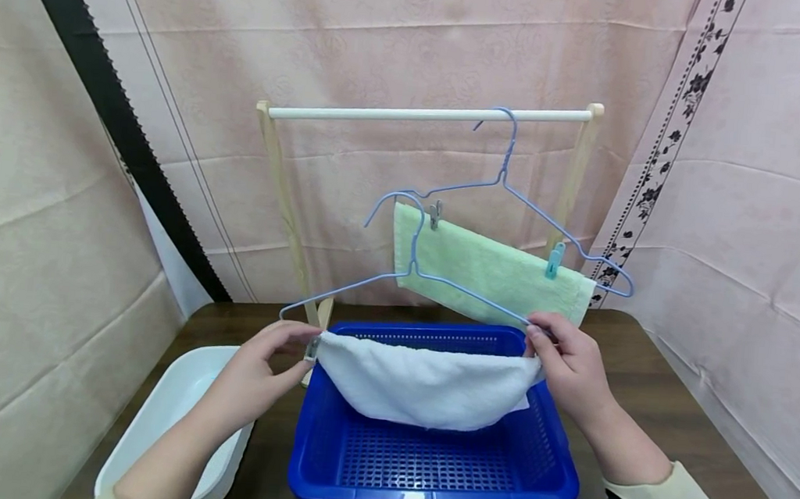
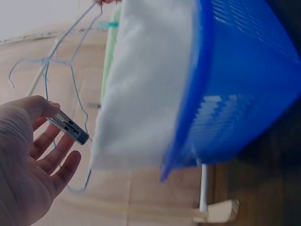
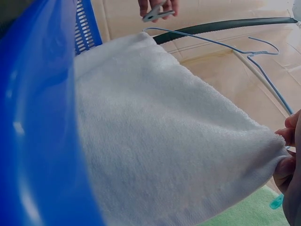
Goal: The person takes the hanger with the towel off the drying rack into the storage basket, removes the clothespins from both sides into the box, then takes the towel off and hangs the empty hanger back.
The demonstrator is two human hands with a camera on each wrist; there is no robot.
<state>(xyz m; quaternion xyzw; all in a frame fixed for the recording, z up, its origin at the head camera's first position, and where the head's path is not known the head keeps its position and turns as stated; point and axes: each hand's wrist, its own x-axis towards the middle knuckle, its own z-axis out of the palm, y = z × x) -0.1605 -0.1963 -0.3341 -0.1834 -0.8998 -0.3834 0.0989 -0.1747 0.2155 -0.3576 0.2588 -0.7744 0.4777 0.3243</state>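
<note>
My left hand pinches a grey clothespin between thumb and fingers, beside the left corner of a white towel. The right wrist view shows this clothespin apart from the towel corner. With my right hand I pinch the towel's other corner together with the right end of a blue wire hanger. The towel droops from the hanger over a blue basket. Whether another clip sits under my right fingers is hidden.
Behind stands a rack with a white bar. A second blue hanger hangs from it, with a green towel held by a grey clip and a teal clip. A white tray lies at the left.
</note>
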